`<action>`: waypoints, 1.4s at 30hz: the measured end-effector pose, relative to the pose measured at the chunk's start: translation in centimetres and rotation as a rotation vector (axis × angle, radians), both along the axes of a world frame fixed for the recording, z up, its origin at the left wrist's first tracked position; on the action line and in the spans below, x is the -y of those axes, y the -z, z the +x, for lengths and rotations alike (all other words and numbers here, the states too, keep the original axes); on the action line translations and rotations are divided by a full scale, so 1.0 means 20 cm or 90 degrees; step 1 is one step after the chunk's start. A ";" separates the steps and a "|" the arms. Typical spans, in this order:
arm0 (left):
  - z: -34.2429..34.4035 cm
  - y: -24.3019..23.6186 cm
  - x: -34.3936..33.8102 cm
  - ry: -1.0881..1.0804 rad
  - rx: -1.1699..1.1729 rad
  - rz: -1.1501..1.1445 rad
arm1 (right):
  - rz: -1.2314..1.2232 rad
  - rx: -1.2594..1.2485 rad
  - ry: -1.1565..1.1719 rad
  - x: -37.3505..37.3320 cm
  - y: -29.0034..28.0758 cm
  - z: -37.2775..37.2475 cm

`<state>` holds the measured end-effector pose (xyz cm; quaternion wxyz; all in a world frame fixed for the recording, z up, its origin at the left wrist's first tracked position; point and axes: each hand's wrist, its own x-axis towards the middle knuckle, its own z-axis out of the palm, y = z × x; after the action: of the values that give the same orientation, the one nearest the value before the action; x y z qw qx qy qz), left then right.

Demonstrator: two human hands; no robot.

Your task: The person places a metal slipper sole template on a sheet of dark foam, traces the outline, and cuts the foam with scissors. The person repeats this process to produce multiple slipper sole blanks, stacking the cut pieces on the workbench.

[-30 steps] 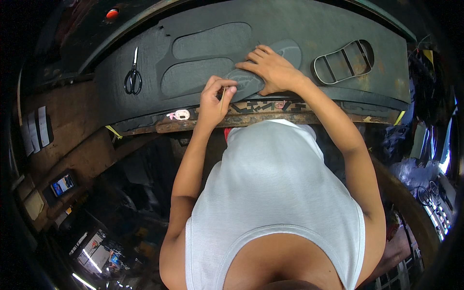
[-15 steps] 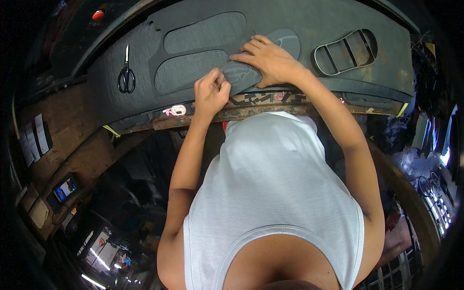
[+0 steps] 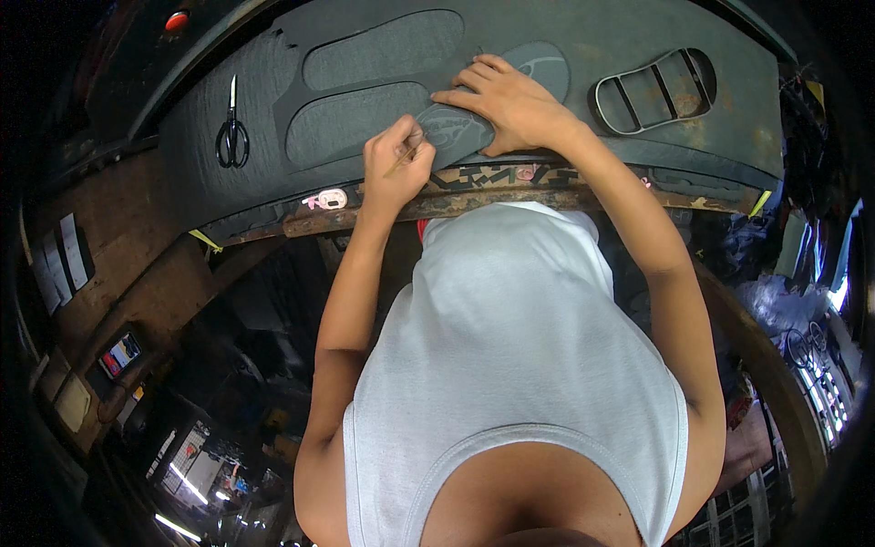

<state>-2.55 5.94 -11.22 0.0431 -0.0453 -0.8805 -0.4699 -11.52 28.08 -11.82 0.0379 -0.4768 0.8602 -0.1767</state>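
Head view, from the left: a phone [image 3: 119, 354] with a lit screen lies beside the bench, on a brown surface. On the tabletop [image 3: 743, 146], black-handled scissors [image 3: 232, 126] rest with their blades pointing away from the person. Next comes a dark sheet [image 3: 292, 87] with two long sole-shaped outlines, one behind the other. At the tabletop's front edge sits a small pink-and-white item [image 3: 333, 198]. Just right of the nearer outline, the left hand [image 3: 397, 159] has its fingers curled tight, pinching a thin stick [image 3: 398, 167]; whether its tip touches anything cannot be told. Beside it, a dark grey sole [image 3: 451, 130] with a pale design lies slantwise. Across its middle rests the right hand [image 3: 519, 105], fingers spread flat and unclenched, thumb toward the near edge. Farthest right stands a sole-shaped metal frame [image 3: 663, 91] with crossbars.
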 end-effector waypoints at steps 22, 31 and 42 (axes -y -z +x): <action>0.00 0.00 -0.01 -0.009 0.036 0.012 | 0.019 0.015 0.009 0.00 0.00 0.00; 0.00 0.02 0.00 0.017 0.021 0.001 | 0.008 -0.011 0.012 0.00 0.01 0.01; -0.01 0.01 -0.02 0.007 0.011 0.007 | -0.023 0.015 0.009 0.00 0.03 0.00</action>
<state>-2.79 6.43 -11.52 0.0327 -0.0458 -0.8780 -0.4753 -11.42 28.08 -12.51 0.0382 -0.4692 0.8598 -0.1979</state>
